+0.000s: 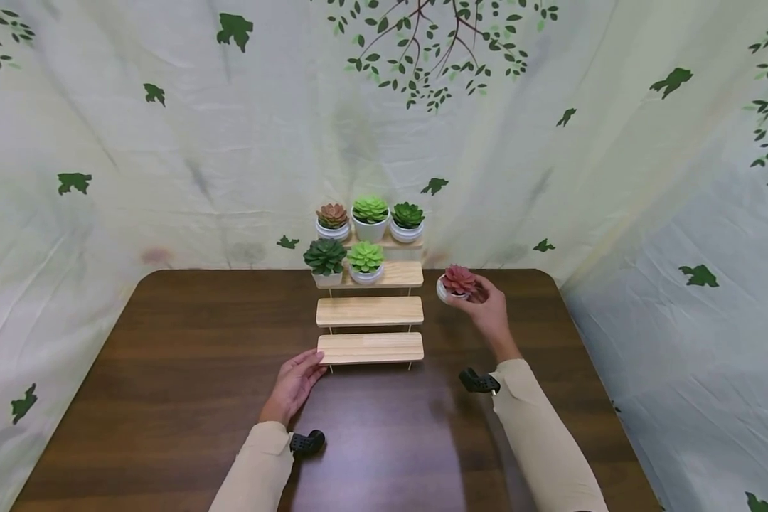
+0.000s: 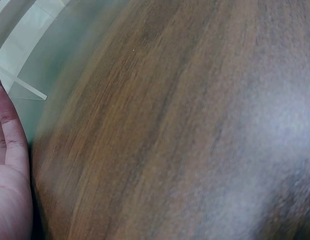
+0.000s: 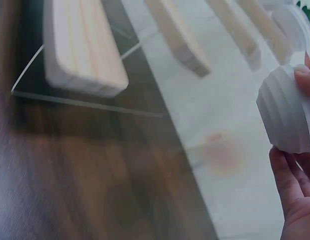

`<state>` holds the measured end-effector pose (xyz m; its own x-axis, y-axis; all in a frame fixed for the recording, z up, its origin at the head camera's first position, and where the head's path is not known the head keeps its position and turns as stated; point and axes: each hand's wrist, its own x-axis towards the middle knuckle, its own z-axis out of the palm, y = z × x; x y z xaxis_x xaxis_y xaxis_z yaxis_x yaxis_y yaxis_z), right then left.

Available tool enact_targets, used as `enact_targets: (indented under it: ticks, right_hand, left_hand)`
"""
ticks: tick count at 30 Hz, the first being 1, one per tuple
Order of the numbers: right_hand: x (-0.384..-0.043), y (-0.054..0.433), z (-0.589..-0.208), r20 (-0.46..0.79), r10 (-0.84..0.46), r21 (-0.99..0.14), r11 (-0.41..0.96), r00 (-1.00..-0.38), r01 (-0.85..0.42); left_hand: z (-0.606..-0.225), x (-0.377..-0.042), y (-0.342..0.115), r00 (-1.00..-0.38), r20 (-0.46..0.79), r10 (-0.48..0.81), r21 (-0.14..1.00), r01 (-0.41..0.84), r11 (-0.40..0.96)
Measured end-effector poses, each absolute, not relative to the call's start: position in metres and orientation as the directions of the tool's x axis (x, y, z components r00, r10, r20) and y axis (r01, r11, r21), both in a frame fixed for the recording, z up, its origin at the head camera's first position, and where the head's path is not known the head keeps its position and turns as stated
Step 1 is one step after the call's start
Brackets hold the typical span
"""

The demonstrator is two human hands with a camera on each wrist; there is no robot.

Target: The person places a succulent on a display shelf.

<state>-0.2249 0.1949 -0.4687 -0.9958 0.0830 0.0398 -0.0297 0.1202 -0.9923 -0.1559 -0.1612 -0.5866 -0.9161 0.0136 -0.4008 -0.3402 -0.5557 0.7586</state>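
Note:
My right hand (image 1: 486, 309) grips a red succulent (image 1: 459, 279) in a white ribbed pot (image 3: 285, 110), held up to the right of a tiered wooden stand. My left hand (image 1: 297, 384) is at the left end of the stand's lowest shelf (image 1: 371, 348), its fingertips touching the board's edge. In the left wrist view only part of that hand (image 2: 12, 170) shows, its fingers fairly straight. On the second shelf from the top stand a dark green succulent (image 1: 324, 257) and a light green succulent (image 1: 365, 257). The two lower shelves bear no plants.
On the top shelf are a brownish succulent (image 1: 332, 216), a bright green succulent (image 1: 370, 210) and a green succulent (image 1: 408, 215), all in white pots. The stand is on a dark wooden table (image 1: 198, 334). A leaf-printed curtain (image 1: 262, 142) hangs behind it.

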Motion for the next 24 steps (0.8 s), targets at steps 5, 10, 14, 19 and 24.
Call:
enact_targets:
  ticks: [5, 10, 14, 19, 24]
  right_hand:
    - [-0.241, 0.187, -0.474, 0.081, 0.056, -0.996, 0.031, -0.995, -0.079]
    - [-0.249, 0.177, -0.470, 0.111, 0.058, -0.994, 0.021, -0.992, -0.110]
    - [-0.252, 0.167, -0.462, 0.140, 0.048, -0.990, 0.012, -0.989, -0.139]
    - [-0.256, 0.155, -0.457, 0.167, 0.018, -0.986, -0.008, -0.986, -0.168]
    - [-0.260, 0.145, -0.457, 0.181, 0.011, -0.983, 0.021, -0.983, -0.181]
  left_hand:
    - [-0.586, -0.157, -0.161, -0.913, -0.407, 0.011, 0.752, -0.342, -0.563]
    - [-0.586, -0.156, -0.162, -0.910, -0.413, 0.013, 0.749, -0.348, -0.563]
    - [-0.585, -0.157, -0.162, -0.913, -0.408, 0.008, 0.755, -0.343, -0.559]
    - [-0.585, -0.156, -0.162, -0.911, -0.413, 0.012, 0.747, -0.346, -0.568]
    - [-0.586, -0.156, -0.161, -0.911, -0.413, 0.016, 0.742, -0.347, -0.573]
